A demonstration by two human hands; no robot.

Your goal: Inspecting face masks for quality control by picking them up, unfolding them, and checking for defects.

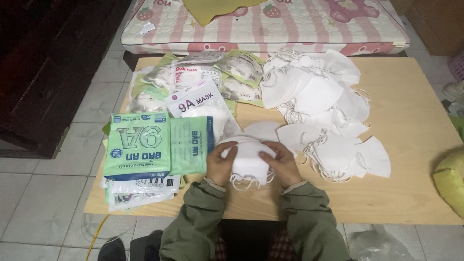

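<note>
surface: low wooden table (411, 125) on my feed, light plywood top
right half: loose pile of white masks (324, 106)
back left: sealed mask packets (203, 79)
front left: green boxes (145, 145) over flat empty bags (137, 191)

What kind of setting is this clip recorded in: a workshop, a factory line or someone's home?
Most likely a room in a home used for piecework. A low wooden table stands on a tiled floor beside a patterned mattress, and both hands, left hand and right hand, hold a stack of white masks.
</note>
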